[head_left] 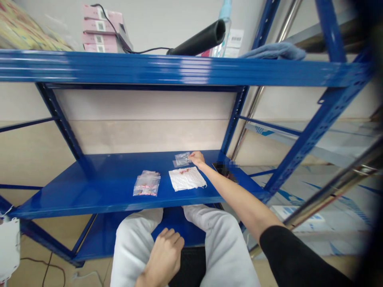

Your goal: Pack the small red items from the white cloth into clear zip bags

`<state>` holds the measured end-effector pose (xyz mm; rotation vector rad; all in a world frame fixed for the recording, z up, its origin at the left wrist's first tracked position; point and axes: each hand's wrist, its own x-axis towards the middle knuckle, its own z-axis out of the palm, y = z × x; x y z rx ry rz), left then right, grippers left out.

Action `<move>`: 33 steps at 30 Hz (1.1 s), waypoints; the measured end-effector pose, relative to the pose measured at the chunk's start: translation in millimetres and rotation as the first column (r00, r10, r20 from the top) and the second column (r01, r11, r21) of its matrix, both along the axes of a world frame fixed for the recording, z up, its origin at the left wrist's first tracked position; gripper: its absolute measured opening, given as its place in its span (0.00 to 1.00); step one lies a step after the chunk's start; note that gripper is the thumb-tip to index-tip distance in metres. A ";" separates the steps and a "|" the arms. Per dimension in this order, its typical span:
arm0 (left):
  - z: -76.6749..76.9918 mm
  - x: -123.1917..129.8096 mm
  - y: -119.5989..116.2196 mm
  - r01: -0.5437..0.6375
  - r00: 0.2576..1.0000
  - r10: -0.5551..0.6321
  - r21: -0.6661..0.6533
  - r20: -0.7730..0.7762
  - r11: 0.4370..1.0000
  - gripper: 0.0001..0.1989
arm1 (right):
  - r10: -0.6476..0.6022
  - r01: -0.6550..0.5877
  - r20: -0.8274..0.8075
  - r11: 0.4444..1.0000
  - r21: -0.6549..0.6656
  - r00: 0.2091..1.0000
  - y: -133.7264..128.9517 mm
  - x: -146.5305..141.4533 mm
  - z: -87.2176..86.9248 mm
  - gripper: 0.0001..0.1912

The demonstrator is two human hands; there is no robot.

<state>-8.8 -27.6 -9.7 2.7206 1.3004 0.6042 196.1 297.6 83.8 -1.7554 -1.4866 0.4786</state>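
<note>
Fingers [192, 156] of our right hand [198, 158] touch bags [181, 160] near the shelf's [98, 175] back edge, grip unclear, our left hand [166, 253] curled, cloth [186, 181] nearer the front edge presumably for reach.

No legible words; left of the thick black tube [197, 39], flat pink boxes [89, 38] bear square codes [101, 26]; right, a white label [235, 45], a barcode [236, 39].

Clear plastic bags [181, 160] lie flat on the blue shelf [104, 179], overlapping (their edges askew).
</note>
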 end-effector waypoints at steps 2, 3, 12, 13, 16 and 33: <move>2.2 -2.3 1.1 -0.010 1.000 0.010 0.001 0.005 1.000 0.10 | -0.008 0.012 -0.072 0.998 0.065 0.997 -6.8 -1.6 16.6 0.04; 3.5 -4.0 1.8 -0.016 1.000 0.016 0.002 0.012 1.000 0.10 | -0.007 0.018 -0.109 0.995 0.095 0.994 -13.6 -2.6 24.4 0.06; 24.0 -16.9 2.7 -0.113 0.869 0.104 -0.011 0.483 0.994 0.13 | 0.303 -0.207 -0.573 0.951 0.228 0.762 -216.5 -24.0 -17.8 0.15; 26.7 -13.6 1.2 -0.111 0.857 0.088 0.014 0.508 0.994 0.14 | 0.304 -0.230 -0.605 0.953 0.198 0.736 -242.8 -26.0 -33.0 0.16; 33.3 2.2 -2.9 -0.084 0.899 0.035 0.094 0.437 0.992 0.14 | 0.234 -0.256 -0.687 0.964 0.071 0.688 -298.6 -29.9 -73.2 0.16; -11.7 8.5 14.6 -0.187 0.982 0.185 -0.131 -0.026 0.974 0.47 | 0.439 -0.435 -0.065 0.898 0.063 0.896 -312.5 -30.5 -107.6 0.04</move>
